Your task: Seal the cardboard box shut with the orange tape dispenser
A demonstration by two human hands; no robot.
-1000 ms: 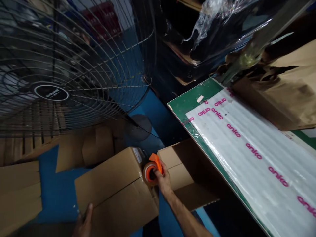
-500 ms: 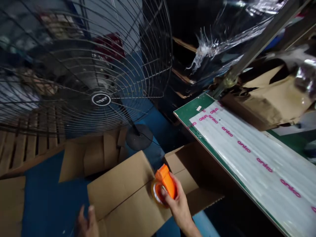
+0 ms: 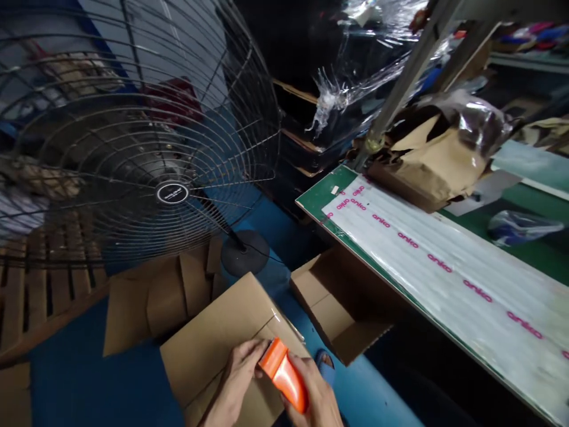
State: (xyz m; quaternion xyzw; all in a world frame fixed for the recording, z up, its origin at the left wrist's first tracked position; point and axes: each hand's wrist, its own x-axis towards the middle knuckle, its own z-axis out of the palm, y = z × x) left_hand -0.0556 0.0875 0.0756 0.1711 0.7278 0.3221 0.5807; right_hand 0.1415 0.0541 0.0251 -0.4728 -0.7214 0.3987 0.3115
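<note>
An orange tape dispenser [image 3: 283, 374] is gripped in my right hand [image 3: 315, 397] at the bottom centre, over the top of a closed brown cardboard box [image 3: 217, 338] on the blue floor. My left hand [image 3: 233, 382] rests on the box top with its fingertips touching the dispenser's front end. A strip of clear tape shines along the box seam toward the far corner.
A large black wire-guard floor fan [image 3: 133, 148] stands behind the box. An open cardboard box [image 3: 338, 302] sits to the right by a green table [image 3: 329, 190] bearing a white "anko" printed pack [image 3: 444, 267]. Flattened cardboard [image 3: 151, 296] and a wooden pallet [image 3: 26, 296] lie left.
My right hand drew the dispenser back from the box's far edge toward me. My left hand left the box's near corner and came up to the dispenser. The view tilted upward.
</note>
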